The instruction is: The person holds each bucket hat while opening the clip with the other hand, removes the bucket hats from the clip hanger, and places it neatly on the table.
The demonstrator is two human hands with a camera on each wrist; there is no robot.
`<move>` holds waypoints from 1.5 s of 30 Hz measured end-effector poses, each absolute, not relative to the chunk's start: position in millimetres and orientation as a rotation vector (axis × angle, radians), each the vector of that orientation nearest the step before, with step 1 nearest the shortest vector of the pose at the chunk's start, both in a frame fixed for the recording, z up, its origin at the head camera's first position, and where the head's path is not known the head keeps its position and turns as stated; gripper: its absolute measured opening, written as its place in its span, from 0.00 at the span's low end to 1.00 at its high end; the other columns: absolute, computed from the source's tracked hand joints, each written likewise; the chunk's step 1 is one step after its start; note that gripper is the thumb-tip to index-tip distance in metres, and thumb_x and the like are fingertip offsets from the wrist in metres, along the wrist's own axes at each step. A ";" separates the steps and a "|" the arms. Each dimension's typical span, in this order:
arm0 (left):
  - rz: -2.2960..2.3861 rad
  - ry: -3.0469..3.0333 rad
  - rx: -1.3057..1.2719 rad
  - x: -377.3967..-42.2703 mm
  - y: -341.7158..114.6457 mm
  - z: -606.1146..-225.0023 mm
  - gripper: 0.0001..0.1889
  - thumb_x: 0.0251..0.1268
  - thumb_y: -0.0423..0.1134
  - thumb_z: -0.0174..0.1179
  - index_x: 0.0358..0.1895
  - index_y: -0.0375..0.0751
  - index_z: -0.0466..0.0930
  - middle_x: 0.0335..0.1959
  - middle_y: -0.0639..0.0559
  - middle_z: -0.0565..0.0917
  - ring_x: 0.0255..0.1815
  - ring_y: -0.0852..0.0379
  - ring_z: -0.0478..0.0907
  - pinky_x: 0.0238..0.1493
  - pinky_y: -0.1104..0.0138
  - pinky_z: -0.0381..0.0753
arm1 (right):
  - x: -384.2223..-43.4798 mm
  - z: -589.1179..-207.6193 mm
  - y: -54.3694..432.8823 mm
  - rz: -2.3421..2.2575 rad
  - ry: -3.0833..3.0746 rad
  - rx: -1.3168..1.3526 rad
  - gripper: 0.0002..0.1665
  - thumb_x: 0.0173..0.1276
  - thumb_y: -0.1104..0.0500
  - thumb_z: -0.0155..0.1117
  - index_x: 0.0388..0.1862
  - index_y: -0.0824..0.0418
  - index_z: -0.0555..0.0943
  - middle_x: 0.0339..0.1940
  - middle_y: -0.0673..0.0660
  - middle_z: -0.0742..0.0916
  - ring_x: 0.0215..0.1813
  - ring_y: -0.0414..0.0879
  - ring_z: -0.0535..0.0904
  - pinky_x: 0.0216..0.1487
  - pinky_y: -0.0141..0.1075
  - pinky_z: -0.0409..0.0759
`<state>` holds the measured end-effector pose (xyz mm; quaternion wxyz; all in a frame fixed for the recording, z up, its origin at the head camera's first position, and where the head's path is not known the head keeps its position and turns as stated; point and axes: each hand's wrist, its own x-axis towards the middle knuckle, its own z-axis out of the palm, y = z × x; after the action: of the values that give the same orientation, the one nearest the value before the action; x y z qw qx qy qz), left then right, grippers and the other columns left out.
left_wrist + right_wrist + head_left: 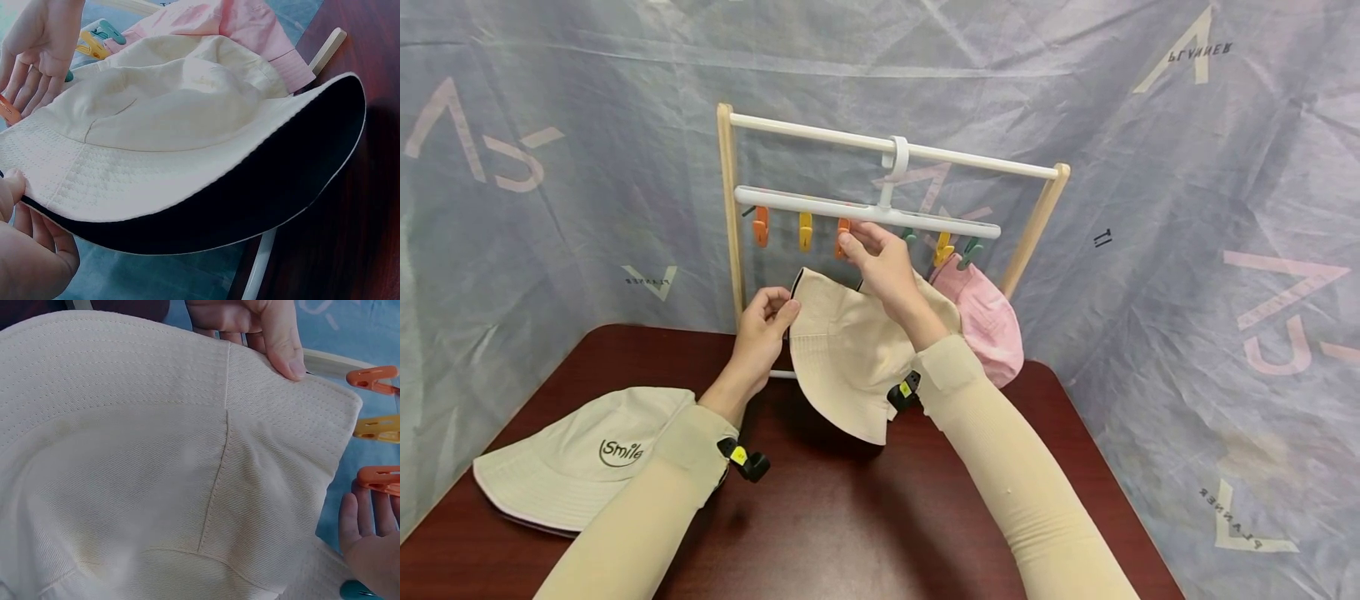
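A cream bucket hat (842,342) with a dark lining hangs tilted from my left hand (760,337). That hand pinches the brim at its upper left corner, thumb on the cream side, as the left wrist view (37,237) also shows. My right hand (887,267) is raised to the hanger bar (820,202), its thumb and fingers pinching an orange clothespin (842,237). In the right wrist view the fingers lie against this orange clip (378,478), just beyond the hat's brim.
Behind the held hat, another cream hat (943,308) and a pink hat (992,321) hang near yellow (943,248) and green clips (972,253). The hanger hooks on a wood-and-white rack (727,208). A pale "Smile" hat (587,450) lies on the table (820,517), left.
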<state>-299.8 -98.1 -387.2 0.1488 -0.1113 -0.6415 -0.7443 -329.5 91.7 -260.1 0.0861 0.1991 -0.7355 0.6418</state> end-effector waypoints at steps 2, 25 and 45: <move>-2.141 -1.846 -0.321 -299.7 -98.4 -387.1 0.12 0.83 0.40 0.58 0.59 0.37 0.73 0.49 0.55 0.77 0.52 0.60 0.75 0.55 0.72 0.74 | -328.6 -259.9 92.6 1.934 -2.179 0.594 0.27 0.81 0.58 0.66 0.73 0.67 0.77 0.69 0.63 0.84 0.64 0.55 0.85 0.67 0.47 0.82; -2.138 -1.839 -0.348 -291.6 -102.1 -387.5 0.11 0.84 0.39 0.57 0.58 0.38 0.72 0.51 0.53 0.75 0.53 0.60 0.74 0.54 0.73 0.74 | -292.0 -267.7 142.2 1.793 -2.294 0.677 0.25 0.81 0.59 0.66 0.73 0.61 0.79 0.68 0.64 0.85 0.65 0.55 0.85 0.65 0.40 0.82; -2.101 -1.830 -0.373 -280.0 -103.2 -387.0 0.09 0.83 0.39 0.58 0.57 0.42 0.73 0.50 0.56 0.76 0.52 0.59 0.75 0.52 0.73 0.75 | -269.4 -326.5 209.5 1.713 -2.237 0.531 0.25 0.80 0.62 0.64 0.73 0.67 0.77 0.66 0.69 0.84 0.65 0.57 0.83 0.63 0.32 0.82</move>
<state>-280.0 -103.2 -387.0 0.1646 -0.1308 -0.6421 -0.7372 -269.4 209.5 -326.5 0.1369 0.1834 -0.7728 0.5920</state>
